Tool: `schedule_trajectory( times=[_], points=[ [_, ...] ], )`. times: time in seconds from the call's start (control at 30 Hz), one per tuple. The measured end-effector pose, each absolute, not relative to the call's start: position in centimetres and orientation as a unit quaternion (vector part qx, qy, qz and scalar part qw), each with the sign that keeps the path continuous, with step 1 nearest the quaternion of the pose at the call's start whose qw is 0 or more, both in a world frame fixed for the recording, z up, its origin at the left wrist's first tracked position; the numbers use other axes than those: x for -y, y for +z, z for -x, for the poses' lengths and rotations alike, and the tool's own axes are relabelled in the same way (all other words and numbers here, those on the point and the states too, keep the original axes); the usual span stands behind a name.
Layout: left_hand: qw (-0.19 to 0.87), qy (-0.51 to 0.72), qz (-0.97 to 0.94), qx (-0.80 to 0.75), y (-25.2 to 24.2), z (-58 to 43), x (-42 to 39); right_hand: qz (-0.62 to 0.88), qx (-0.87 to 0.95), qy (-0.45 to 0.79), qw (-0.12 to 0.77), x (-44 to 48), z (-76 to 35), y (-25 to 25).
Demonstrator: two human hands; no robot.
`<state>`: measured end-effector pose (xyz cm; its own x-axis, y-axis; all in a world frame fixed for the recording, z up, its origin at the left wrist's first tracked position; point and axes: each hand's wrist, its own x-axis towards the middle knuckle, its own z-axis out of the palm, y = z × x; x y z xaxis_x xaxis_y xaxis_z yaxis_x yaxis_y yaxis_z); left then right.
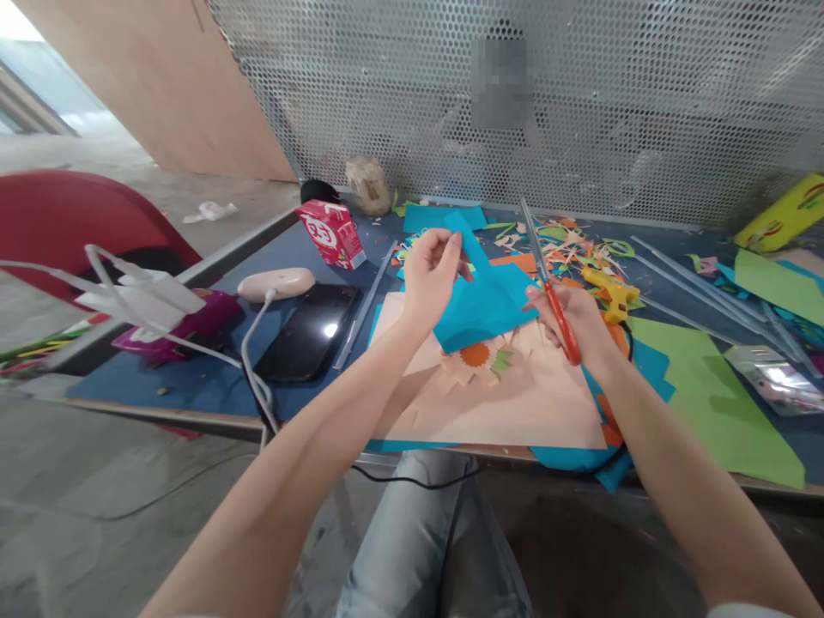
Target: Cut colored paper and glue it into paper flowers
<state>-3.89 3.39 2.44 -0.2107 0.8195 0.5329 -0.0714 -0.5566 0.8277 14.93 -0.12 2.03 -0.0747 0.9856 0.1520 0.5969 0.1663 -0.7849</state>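
Observation:
My left hand point(434, 268) pinches the upper edge of a blue sheet of paper point(484, 300), which hangs above the table. In my right hand point(572, 322) is a pair of scissors point(552, 296) with red-orange handles, its blades pointing up and away from me. The fingers of that hand also come up to the blue sheet's right corner; whether they grip it I cannot tell. Beneath the blue sheet lies a large peach sheet point(502, 419). On it rests a paper flower point(475, 355) with an orange centre, peach petals and a green leaf, partly covered by the blue sheet.
Paper scraps point(570, 245) are strewn at the back. A yellow glue gun point(611, 293) and green paper point(714, 395) lie at right. To the left are a black phone point(309, 333), a red box point(331, 233) and white chargers point(145, 300) with cables. A perforated metal panel point(399, 94) rises behind.

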Motion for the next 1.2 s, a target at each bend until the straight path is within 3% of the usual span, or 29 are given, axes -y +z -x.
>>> schedule_trajectory(
  times=[0.17,0.43,0.57,0.77,0.93,1.07,1.2],
  points=[
    [0.310,0.698,-0.505,-0.401,1.5,5.1,-5.3,0.623,0.684,0.171,0.339,-0.4,-16.1,2.4],
    [0.346,0.633,-0.549,-0.422,0.4,5.2,-6.3,0.752,0.650,0.023,0.111,-1.0,-16.6,2.2],
    [0.320,0.642,-0.548,-0.430,-0.2,5.5,-6.7,0.742,0.659,0.030,0.122,-0.9,-16.8,2.2],
    [0.377,0.699,-0.423,-0.436,-0.9,5.6,-7.0,0.570,0.794,-0.085,0.194,-0.8,-14.8,2.2],
    [0.388,0.726,-0.371,-0.429,-0.4,5.7,-6.7,0.435,0.890,-0.094,0.100,-2.2,-10.8,1.6],
    [0.392,0.733,-0.359,-0.425,-0.2,5.8,-6.7,0.340,0.921,-0.182,-0.054,-3.5,-9.4,0.9],
    [0.402,0.731,-0.358,-0.419,-0.1,5.7,-6.7,0.307,0.922,-0.219,-0.086,-3.3,-9.2,0.0]
  ],
)
